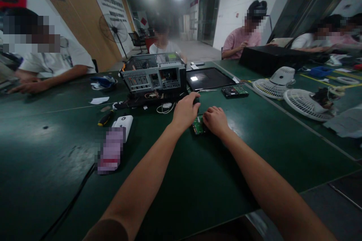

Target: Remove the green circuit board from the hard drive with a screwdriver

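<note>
A hard drive [198, 128] lies on the green table with its green circuit board facing up; its right part is hidden by my hand. My right hand [216, 121] has its fingers curled over that side, gripping the drive. Just above the drive's left side is my left hand [185, 112], its fingers bent round a small dark thing [196, 100] that is mostly covered. A second hard drive [234, 91] rests farther back, to the right of both hands.
An opened computer case [154, 77] stands behind my left hand, with a black panel [210, 78] beside it. White fan parts [307, 103] lie to the right. At left are a screwdriver [105, 118] and a white-and-purple object [113, 147] with a cable. People sit around the table.
</note>
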{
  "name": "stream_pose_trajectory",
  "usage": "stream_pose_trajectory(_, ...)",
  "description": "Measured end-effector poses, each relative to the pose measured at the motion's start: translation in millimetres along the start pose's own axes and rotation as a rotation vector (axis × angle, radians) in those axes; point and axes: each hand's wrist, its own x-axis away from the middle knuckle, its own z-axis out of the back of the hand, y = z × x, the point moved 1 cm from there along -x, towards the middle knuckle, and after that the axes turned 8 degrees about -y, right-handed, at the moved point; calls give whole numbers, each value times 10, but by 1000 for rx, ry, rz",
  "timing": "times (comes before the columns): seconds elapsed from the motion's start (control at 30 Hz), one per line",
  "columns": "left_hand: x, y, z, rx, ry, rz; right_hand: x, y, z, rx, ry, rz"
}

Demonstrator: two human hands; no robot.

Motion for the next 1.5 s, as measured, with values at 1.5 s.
stream_pose_trajectory(1.5,10,-23,-22,-10,28,-27,162,90,53,-128,44,-74)
